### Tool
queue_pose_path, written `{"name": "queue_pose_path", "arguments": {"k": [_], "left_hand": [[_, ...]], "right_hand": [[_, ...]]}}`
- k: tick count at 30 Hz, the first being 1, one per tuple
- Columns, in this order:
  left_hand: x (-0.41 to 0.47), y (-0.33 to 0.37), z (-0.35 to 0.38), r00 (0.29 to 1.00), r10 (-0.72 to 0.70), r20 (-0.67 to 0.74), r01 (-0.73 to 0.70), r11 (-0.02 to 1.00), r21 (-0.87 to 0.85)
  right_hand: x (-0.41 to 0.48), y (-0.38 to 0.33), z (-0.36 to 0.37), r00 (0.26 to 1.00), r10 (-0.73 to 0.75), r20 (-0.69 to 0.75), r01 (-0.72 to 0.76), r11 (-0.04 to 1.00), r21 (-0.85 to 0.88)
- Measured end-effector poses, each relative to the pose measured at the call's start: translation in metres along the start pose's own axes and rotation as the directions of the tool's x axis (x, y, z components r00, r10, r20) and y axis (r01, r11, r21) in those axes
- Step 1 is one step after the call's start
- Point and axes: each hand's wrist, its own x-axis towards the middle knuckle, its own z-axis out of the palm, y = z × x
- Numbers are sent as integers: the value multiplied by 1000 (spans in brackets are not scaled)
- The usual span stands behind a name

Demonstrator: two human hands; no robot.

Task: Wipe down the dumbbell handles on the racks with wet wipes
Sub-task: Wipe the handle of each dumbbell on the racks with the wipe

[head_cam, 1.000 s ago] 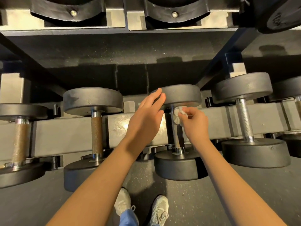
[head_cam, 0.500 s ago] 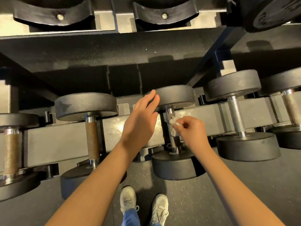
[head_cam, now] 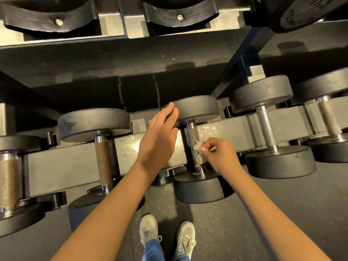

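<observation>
Right at the fingertips of the right hand [head_cam: 219,155], a soft wet wipe [head_cam: 199,147] is pinched against the dumbbell handle [head_cam: 193,134]. Just past the pinch the handle looks hard and bumpy, so the thin wipe may snag; wrapping it round the middle seems best. Farther on, the left hand [head_cam: 158,136] lies flat, fingers straight, on the heavy far weight [head_cam: 200,108].

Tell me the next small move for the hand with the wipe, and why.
Probably slide the crumpled white wet wipe up the knurled metal handle of the middle black dumbbell. The right hand pinches it against the handle's lower half, the stretch above looks uncovered, and the open left hand reaches the far head, seemingly steadying it.
</observation>
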Motion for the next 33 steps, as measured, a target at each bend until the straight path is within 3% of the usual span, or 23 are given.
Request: {"name": "queue_pose_path", "arguments": {"k": [2,4,8,12,19,21,24,27,33], "left_hand": [[0,2,-1,1000,1,-13,-1,1000,-14],[-1,3,-1,1000,9,-15,-9,1000,-8],[0,1,0,1000,-28,4,28,1000,-1],[0,1,2,998,-55,-5,55,998,-3],[-2,2,2,999,-34,-29,34,999,-5],[-2,2,2,999,-42,-26,41,999,-14],[-1,2,4,998,-65,-19,64,998,-16],[-1,1,5,997,-81,-19,81,997,-3],[-3,7,2,997,-72,-6,72,997,26]], "right_hand": [[-6,4,-6,993,28,110,-14,991,-131],[-4,-1,-9,991,35,129,-12,984,-175],[15,-22,-6,997,-4,-79,9,998,69],[19,-26,9,980,-75,-185,97,989,114],[-7,0,-5,994,-22,109,36,991,-131],[1,-9,-8,998,-23,58,29,994,-103],[17,-27,-4,980,-135,-144,135,991,-14],[16,-31,6,972,-141,-189,143,990,-5],[-4,-2,-6,998,-38,52,43,994,-102]]}}
